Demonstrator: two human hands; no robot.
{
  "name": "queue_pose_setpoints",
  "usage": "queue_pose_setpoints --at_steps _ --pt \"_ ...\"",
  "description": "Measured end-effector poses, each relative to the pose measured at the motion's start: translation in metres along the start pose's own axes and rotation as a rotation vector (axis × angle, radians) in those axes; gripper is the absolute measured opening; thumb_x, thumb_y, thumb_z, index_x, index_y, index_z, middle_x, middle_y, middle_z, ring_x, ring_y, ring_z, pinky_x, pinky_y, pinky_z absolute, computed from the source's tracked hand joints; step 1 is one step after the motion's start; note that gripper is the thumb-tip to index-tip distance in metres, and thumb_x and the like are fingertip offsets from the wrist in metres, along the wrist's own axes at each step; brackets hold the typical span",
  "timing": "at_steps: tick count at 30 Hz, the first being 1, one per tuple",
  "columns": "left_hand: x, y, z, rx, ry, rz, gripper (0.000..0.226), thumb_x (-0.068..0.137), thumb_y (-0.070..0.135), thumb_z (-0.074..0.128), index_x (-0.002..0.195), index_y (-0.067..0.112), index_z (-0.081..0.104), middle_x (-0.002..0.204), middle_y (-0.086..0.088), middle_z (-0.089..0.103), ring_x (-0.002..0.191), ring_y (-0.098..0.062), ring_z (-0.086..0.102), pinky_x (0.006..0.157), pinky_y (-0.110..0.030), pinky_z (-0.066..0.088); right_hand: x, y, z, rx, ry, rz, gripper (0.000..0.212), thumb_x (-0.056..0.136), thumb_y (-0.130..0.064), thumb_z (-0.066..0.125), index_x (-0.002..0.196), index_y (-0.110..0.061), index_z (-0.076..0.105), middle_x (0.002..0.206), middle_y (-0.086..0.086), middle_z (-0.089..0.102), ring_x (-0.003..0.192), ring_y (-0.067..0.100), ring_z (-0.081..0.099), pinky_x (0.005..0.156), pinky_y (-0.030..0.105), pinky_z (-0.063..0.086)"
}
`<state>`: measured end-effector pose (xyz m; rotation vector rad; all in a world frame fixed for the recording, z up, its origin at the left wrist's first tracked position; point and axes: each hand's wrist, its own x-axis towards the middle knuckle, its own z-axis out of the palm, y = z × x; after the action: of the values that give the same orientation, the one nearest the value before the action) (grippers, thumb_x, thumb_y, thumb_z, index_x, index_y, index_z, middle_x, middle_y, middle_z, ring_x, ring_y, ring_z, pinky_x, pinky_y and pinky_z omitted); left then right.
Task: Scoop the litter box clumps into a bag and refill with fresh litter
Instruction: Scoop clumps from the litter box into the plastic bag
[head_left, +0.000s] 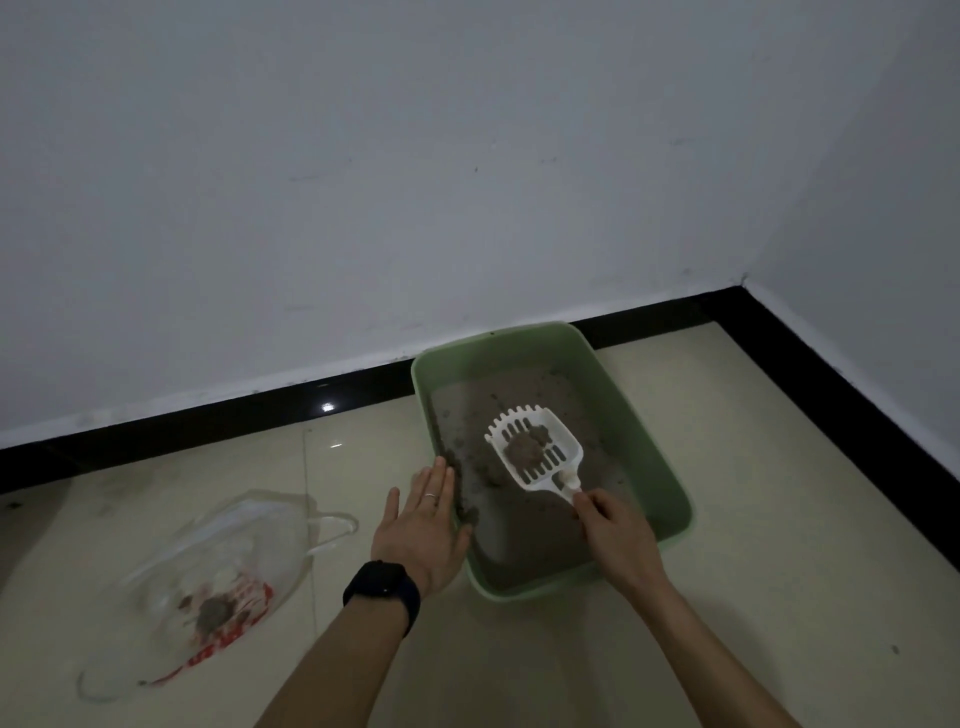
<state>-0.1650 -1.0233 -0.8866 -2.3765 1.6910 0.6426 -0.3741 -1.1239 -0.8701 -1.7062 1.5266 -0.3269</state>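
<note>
Step in hand, as judged: carrying a loaded scoop (537, 449) from litter box (655, 457) across to bag (218, 577). For a clean transfer: keep the slotted head level, shake lightly above the box until loose grains drop through, lift clear of the left rim, cross low over the floor (519, 665), tip only once well inside the bag mouth; better, free the left hand (423, 530) to hold that slack, half-collapsed mouth open. Risk, as judged: crumbling of the round clump (524, 451) in transit. Bag: clear plastic, red print, loop handles, flat on the floor at far left, well apart from both hands, bagged clump (212, 614) already inside. Left hand: spread, fingers straight and close together, palm down, at the left rim of the box, touching it or just above, cannot tell which; ring (430, 496) on one finger, dark watch (382, 592) on the wrist. Litter box: green, rectangular, on the floor near the black skirting (208, 415), between and ahead of the two hands; thin grey litter (540, 540) within, ridge of litter (464, 501) along the left wall just beside the left hand. Scoop: white, over the middle of the box, seemingly lifted off the litter, round clump on its head, just ahead of the right hand (615, 530). Right hand: pinching the end of the scoop handle, fingers curled, above the near right part of the box. Fresh litter supply: not in view.
</note>
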Motion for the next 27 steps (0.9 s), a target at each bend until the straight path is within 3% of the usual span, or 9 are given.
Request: queue_pose_setpoints --at_steps 8,15,21,27 --pt "-0.032 -0.049 -0.013 -0.044 0.008 0.017 0.068 0.104 0.052 0.021 0.155 0.028 -0.016 0.164 0.008 -0.018 0.152 -0.015 -0.011 0.123 -0.043 -0.002 -0.020 -0.026 0.021 0.026 -0.040 -0.048 0.036 0.101 -0.038 0.045 0.080 -0.014 0.062 0.074 0.001 0.065 0.074 0.020 0.061 0.065 0.033 0.042" --pt "-0.082 -0.163 -0.023 -0.041 0.040 -0.308 0.071 0.102 0.046 0.036 0.159 0.025 -0.001 0.167 -0.002 -0.003 0.153 -0.022 0.000 0.124 -0.047 0.005 -0.052 -0.083 0.061 -0.017 -0.147 -0.210 0.034 0.099 -0.037 0.047 0.074 -0.018 0.060 0.067 -0.002 0.063 0.065 0.013 0.058 0.061 0.031 0.040" --pt "-0.132 -0.230 0.000 -0.109 -0.031 -0.499 0.072 0.101 0.046 0.038 0.159 0.024 0.001 0.167 -0.004 -0.006 0.153 -0.027 -0.001 0.123 -0.049 0.007 -0.073 -0.116 0.098 -0.091 -0.230 -0.289 0.031 0.101 -0.035 0.044 0.078 -0.022 0.062 0.070 -0.007 0.066 0.067 0.004 0.058 0.059 0.022 0.040" --pt "-0.156 -0.272 0.036 -0.264 -0.080 -0.658 0.078 0.100 0.043 0.042 0.158 0.026 -0.008 0.164 -0.010 -0.020 0.152 -0.037 -0.003 0.123 -0.051 0.009 -0.088 -0.129 0.152 -0.074 -0.365 -0.274 0.031 0.102 -0.033 0.043 0.084 -0.021 0.064 0.075 -0.004 0.066 0.067 0.007 0.058 0.059 0.025 0.041"
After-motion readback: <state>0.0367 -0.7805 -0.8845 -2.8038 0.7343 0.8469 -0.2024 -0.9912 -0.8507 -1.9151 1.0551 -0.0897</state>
